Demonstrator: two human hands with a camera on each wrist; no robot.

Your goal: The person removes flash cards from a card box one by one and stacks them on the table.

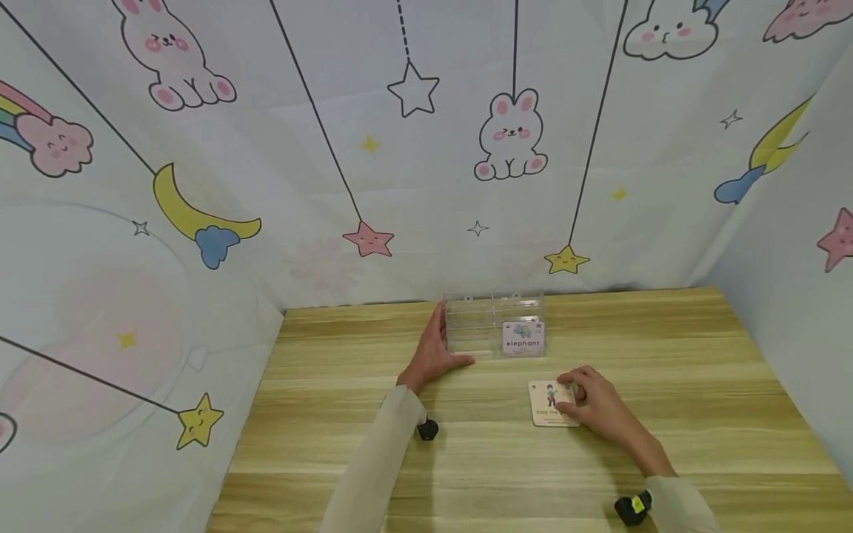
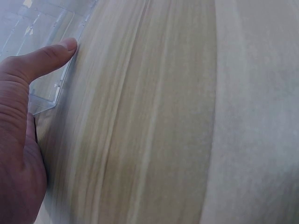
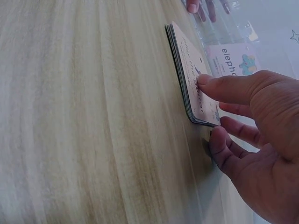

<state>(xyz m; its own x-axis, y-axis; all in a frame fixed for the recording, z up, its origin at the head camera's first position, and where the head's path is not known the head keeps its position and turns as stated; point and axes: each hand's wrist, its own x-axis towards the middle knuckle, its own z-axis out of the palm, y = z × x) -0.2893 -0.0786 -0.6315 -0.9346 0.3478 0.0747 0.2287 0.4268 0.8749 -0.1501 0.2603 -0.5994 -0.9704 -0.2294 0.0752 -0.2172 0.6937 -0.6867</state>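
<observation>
A clear plastic divided box (image 1: 469, 326) lies at the back of the wooden table. My left hand (image 1: 429, 357) grips its left end, with the thumb along the front edge and the other fingers up the left side. A card printed "elephant" (image 1: 523, 338) sits in the box's front right part. Nearer to me, my right hand (image 1: 603, 407) pinches a small stack of cards (image 3: 181, 70) by its right side, thumb on top. The top card shows a person and "play the guitar", partly covered by the thumb (image 3: 212, 85). In the right wrist view, the stack is low over the wood.
Behind the box hangs a white cloth (image 1: 413, 185) printed with rabbits, stars and moons, reaching the table's back edge. More of this cloth borders the left and right sides. A black wrist camera (image 1: 428, 429) is on the left sleeve, another (image 1: 631, 509) on the right.
</observation>
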